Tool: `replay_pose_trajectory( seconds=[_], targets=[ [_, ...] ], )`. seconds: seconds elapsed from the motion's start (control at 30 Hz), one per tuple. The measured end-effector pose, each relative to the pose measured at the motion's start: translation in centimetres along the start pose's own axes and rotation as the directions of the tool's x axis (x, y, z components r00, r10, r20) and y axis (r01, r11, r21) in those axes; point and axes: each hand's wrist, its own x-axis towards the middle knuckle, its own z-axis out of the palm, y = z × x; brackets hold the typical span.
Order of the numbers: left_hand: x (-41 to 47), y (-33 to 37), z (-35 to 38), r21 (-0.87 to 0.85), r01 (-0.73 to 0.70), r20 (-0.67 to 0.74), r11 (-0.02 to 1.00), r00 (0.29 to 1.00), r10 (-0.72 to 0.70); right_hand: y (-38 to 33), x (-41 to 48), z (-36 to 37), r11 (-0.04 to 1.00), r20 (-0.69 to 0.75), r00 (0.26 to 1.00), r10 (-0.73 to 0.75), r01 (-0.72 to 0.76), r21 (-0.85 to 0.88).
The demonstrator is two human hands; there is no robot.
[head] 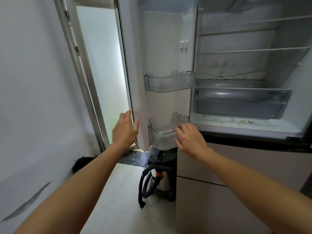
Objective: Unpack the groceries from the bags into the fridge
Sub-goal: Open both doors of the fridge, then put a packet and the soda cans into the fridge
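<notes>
1. I'm facing the tall white fridge point(236, 65). It stands upright with its long axis vertical, and the open upper compartment points straight at me.
2. The white fridge door point(162, 48) is swung out to the left, also upright, with its inner lining turned toward the compartment and me.
3. My left hand point(125, 128) is at the door's outer edge, low down. The fingers are nearly straight along the outside and the thumb lies against the edge, with nothing curled into a grip.
4. My right hand point(190, 139) hovers at the clear plastic lower door bin point(160, 134), palm down. The fingers are loosely spread with their tips at the bin's front rim, and the hand holds nothing (actual contact is hard to judge).
5. A second clear plastic door bin point(168, 81) sits higher on the door.
6. Inside the fridge, thin horizontal shelves point(244, 50) run across, above a translucent grey crisper drawer point(239, 102).
7. Small greenish scraps point(243, 121) lie on the white ledge in front of the drawer.
8. On the floor beneath the door stands a grey canister vacuum cleaner with a dark coiled hose point(162, 179).
</notes>
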Motion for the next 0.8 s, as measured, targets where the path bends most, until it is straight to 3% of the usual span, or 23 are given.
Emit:
replay_pose_trajectory(
  seconds=[0.17,0.47,0.6,0.8],
  targets=[
    [-6.9,-1.4,-2.5,0.156,0.082,0.105,0.984,0.989,-0.100,-2.6,-4.1,-1.9,0.994,-0.063,0.995,-0.072,0.077,0.084],
    [-26.3,-4.4,-9.6,0.424,0.138,0.254,0.895,0.931,-0.264,-12.1,-13.9,-3.5,0.955,0.128,0.966,-0.226,0.194,0.225],
    [-33.1,-6.8,-15.5,0.527,0.194,0.229,0.827,0.905,-0.359,-19.1,-14.6,-5.5,0.907,0.147,0.924,-0.354,0.300,0.295],
    [-43.1,-12.0,-27.6,0.652,0.352,0.096,0.672,0.840,-0.534,-34.4,-15.0,-10.6,0.751,0.009,0.827,-0.562,0.506,0.423]
  ],
)
